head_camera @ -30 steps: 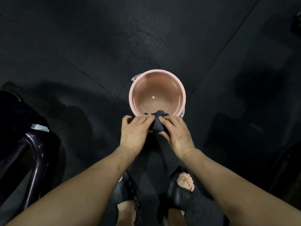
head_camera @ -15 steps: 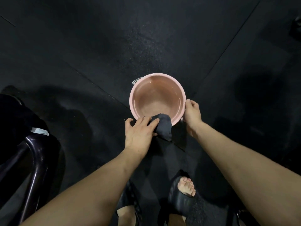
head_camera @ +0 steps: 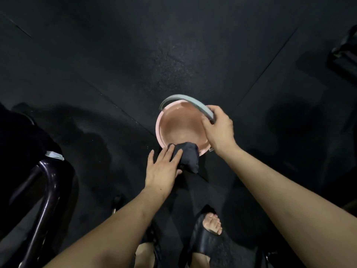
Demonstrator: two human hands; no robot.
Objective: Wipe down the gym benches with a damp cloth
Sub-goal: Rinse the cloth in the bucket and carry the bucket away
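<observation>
A pink bucket (head_camera: 164, 130) with water in it stands on the black rubber floor in front of my feet. Its grey handle (head_camera: 181, 98) is raised over the rim. My right hand (head_camera: 219, 128) is closed around the right end of that handle. A dark wadded cloth (head_camera: 190, 158) hangs over the bucket's near rim. My left hand (head_camera: 163, 167) holds the cloth at its left side, fingers spread over it.
A dark bench frame with a glossy curved tube (head_camera: 44, 190) and a white label (head_camera: 55, 154) stands at the left. Dark equipment (head_camera: 343, 55) sits at the far right. My feet in black sandals (head_camera: 206, 238) are just below the bucket.
My right hand let go of the cloth, moved to the bucket's right rim, then took the grey handle and raised it. My left hand kept the cloth at the near rim.
</observation>
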